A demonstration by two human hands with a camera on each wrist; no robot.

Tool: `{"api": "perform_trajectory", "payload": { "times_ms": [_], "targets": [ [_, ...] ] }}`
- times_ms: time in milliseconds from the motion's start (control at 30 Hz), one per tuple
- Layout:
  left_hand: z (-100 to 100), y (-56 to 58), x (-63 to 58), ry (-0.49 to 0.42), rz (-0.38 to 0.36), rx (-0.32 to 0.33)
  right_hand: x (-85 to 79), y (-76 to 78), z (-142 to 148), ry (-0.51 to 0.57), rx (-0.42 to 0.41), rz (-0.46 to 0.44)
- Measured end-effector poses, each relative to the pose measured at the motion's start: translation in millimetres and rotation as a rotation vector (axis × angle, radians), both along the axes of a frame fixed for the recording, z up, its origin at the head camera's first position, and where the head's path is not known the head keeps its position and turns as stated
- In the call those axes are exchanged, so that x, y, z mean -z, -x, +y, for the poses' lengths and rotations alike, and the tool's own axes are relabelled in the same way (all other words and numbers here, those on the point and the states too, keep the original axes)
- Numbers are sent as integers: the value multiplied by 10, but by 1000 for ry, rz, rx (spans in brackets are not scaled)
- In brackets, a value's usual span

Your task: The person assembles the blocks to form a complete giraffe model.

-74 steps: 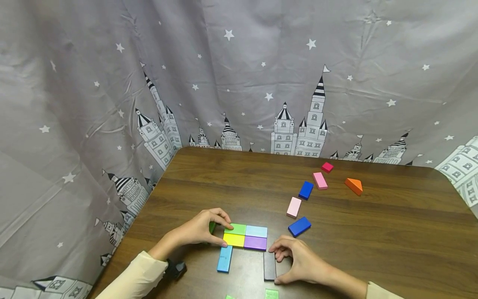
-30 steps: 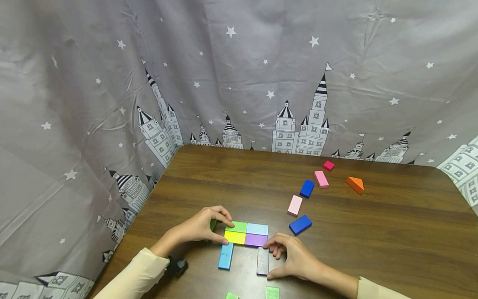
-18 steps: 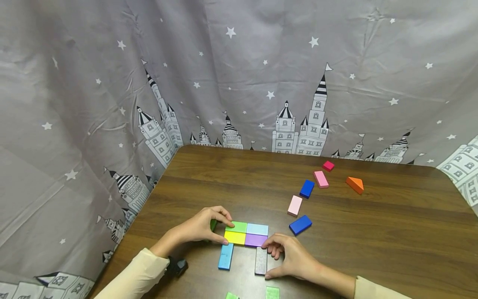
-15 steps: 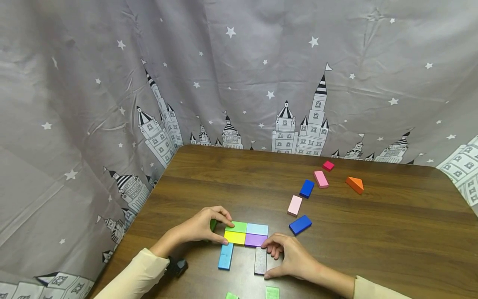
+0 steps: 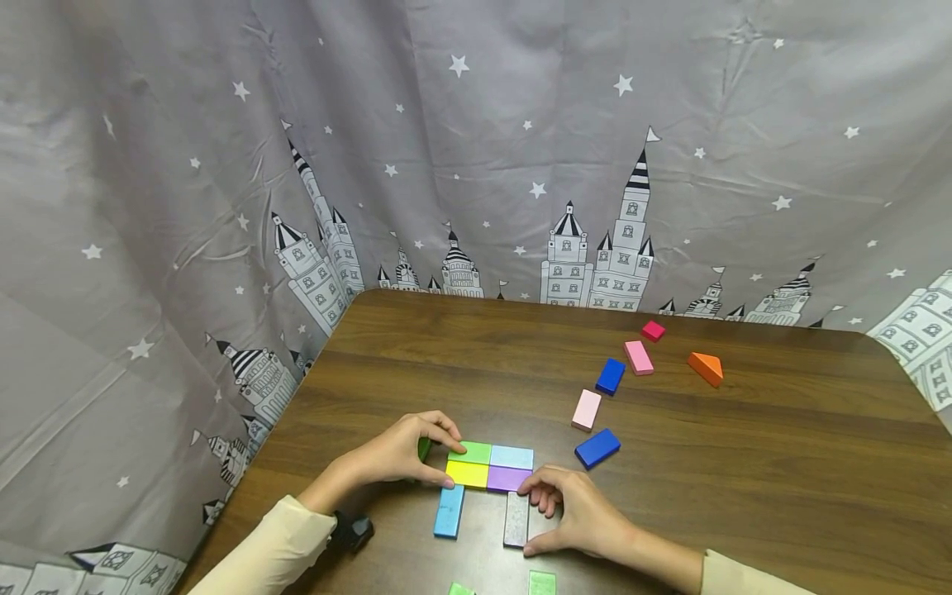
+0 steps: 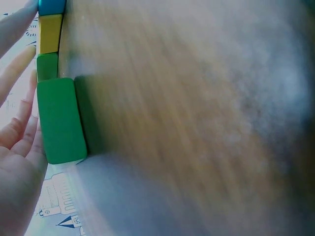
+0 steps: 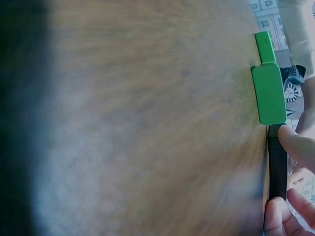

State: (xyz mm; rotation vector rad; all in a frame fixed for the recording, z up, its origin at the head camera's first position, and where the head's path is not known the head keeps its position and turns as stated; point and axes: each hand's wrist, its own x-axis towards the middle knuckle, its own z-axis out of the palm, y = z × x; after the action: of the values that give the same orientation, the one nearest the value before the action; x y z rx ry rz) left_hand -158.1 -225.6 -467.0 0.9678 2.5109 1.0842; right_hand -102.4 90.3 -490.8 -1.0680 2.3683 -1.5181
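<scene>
A flat rectangle of light green (image 5: pixel 473 452), yellow (image 5: pixel 467 474), pale blue (image 5: pixel 511 457) and purple (image 5: pixel 509 479) blocks lies on the table. My left hand (image 5: pixel 405 453) pinches its left end, index finger on the light green block, thumb at the yellow block's corner. A blue block (image 5: pixel 449 512) stretches toward me below the yellow one. My right hand (image 5: pixel 583 516) holds a black block (image 5: pixel 516 521) lengthwise between thumb and fingers, its far end right at the purple block. In the left wrist view a dark green block (image 6: pixel 61 120) stands beside my left palm.
Two light green blocks (image 5: pixel 542 583) show at the near edge of view. Dark blue (image 5: pixel 597 448), pale pink (image 5: pixel 586 410), pink (image 5: pixel 638 358), red (image 5: pixel 653 330) and orange triangular (image 5: pixel 706 368) blocks lie to the right. A printed grey curtain (image 5: pixel 476 149) hangs behind the table (image 5: pixel 781 463).
My right hand has slid the black block left and slightly away from me, in under the purple block. The left hand and the other blocks keep their places.
</scene>
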Motion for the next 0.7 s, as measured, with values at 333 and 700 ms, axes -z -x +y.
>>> {"api": "perform_trajectory", "payload": {
  "times_ms": [333, 700],
  "targets": [
    [1, 0, -5, 1, -12, -3, 1, 2, -3, 1, 1, 0],
    [0, -6, -10, -14, 13, 13, 1, 1, 4, 24, -3, -23]
  ]
}}
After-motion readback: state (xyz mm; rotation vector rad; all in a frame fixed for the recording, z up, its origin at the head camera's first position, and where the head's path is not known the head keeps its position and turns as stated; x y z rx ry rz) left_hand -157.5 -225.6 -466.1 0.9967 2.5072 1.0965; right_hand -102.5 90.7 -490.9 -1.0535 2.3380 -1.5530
